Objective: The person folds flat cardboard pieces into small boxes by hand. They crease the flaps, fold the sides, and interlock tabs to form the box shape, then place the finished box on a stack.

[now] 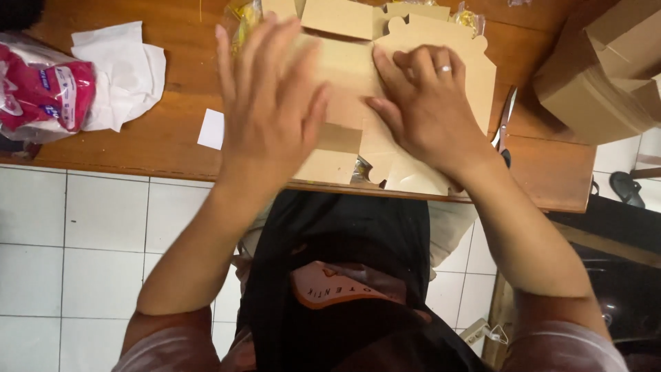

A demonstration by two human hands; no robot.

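Head view: a red and white soft package (48, 93) is seen at the far left of the wooden surface (172, 131), folded brown boxes (599, 83) at the right. A flat cardboard box blank (413, 89), long axis seemingly left-right, is pressed near the edge by the left hand (272, 110) and right hand (427, 103), fingers spread flat, nothing gripped.
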